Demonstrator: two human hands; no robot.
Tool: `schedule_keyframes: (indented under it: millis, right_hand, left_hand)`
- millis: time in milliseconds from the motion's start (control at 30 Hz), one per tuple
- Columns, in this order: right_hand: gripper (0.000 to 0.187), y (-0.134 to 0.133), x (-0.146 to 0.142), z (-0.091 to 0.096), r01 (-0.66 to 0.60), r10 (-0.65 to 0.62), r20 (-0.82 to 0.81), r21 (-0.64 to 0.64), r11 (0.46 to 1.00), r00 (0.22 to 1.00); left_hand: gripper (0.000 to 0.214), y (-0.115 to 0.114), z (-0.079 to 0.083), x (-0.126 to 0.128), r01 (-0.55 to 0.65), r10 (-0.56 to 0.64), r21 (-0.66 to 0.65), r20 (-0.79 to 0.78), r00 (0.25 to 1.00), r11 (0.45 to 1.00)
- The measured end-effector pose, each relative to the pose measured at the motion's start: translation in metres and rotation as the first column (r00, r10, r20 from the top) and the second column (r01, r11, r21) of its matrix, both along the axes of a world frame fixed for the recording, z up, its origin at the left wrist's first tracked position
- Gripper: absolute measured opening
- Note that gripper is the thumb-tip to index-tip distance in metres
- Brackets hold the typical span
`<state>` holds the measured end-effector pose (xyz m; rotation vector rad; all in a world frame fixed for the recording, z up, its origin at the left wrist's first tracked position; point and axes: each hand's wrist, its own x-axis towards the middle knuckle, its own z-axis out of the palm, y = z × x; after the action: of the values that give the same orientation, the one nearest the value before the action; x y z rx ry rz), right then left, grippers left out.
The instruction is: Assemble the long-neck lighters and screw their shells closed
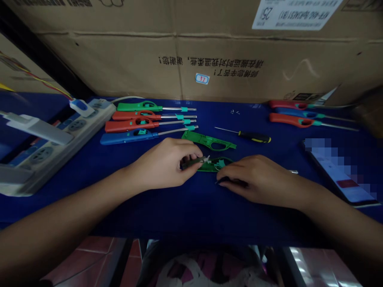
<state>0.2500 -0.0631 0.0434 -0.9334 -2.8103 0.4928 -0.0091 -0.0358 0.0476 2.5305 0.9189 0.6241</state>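
My left hand (170, 163) is closed on a lighter's fuel tank (193, 162), a dark, narrow piece with a pale valve end pointing right. Under and beside it lies the green lower half of a lighter casing (206, 169), with a teal trigger (220, 164) in it. My right hand (254, 177) rests over the right end of that half, fingers curled together. A dark sliver shows at its fingertips, but I cannot make out what it is. A metal tube tip (293, 172) sticks out beyond this hand. Just behind, the other green casing half (209, 141) lies apart.
Several lighters, including a blue one (128, 137), lie at left; more, including a red one (291, 119), lie at right. A screwdriver (254, 136) and small screws (235, 112) sit behind my hands. A power strip (89, 131), a phone (341, 171) and a cardboard box (125, 67) surround the work area.
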Motion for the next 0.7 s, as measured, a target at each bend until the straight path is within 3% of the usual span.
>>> schedule_keyframes:
  millis: [200,500,700]
  right_hand:
    - [0.012,0.0004,-0.0015,0.0027,0.021,-0.022,-0.013,-0.087,0.996,1.000]
    - [0.010,0.0040,-0.0060,0.0018,0.079,-0.123,-0.266,-0.169,0.982,0.956]
    - [0.018,0.0043,-0.0078,0.0019,0.050,-0.114,-0.310,-0.208,0.977,0.944]
  left_hand:
    - [0.012,-0.0014,-0.0002,-0.0004,-0.018,0.018,0.000,-0.005,1.000,1.000]
    - [0.014,-0.0053,0.0011,-0.0009,0.013,-0.013,-0.010,-0.015,1.000,1.000]
    - [0.016,-0.0062,-0.0001,-0.0016,0.036,-0.036,0.000,-0.010,0.999,0.999]
